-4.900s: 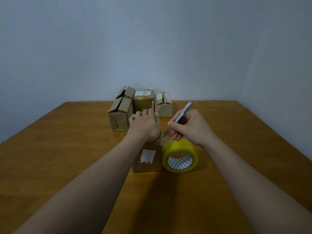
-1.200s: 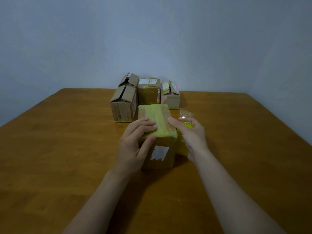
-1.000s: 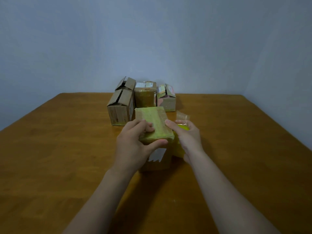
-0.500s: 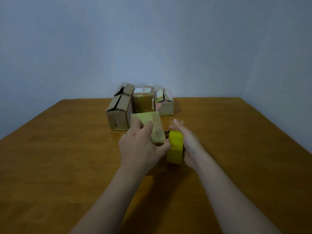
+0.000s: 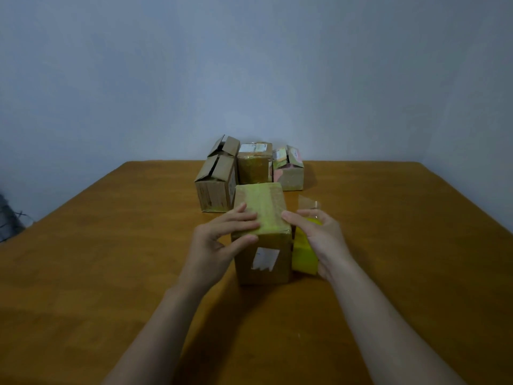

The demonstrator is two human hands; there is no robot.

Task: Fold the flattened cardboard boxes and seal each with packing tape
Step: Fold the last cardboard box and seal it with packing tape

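Observation:
A small cardboard box (image 5: 263,263) stands in the middle of the wooden table (image 5: 111,259), with yellowish tape across its top and a torn white label on its front. My left hand (image 5: 219,240) lies at its near left corner, fingers flat on the taped top and thumb against the front face. My right hand (image 5: 322,237) grips a yellow tape roll (image 5: 304,257) standing on edge against the box's right side. Its index fingertip touches the top's right edge. A loose clear tape end (image 5: 308,202) sticks up beyond that hand.
Further back stand an open-flapped box (image 5: 215,187) with another open box (image 5: 226,145) behind it, a taped box (image 5: 254,166) and a box with pink labels (image 5: 288,172). Walls close off the far and right sides. A dark object (image 5: 8,218) sits off the table's left edge.
My left hand slid from over the box top back to its near edge. The tape roll in my right hand came down beside the box.

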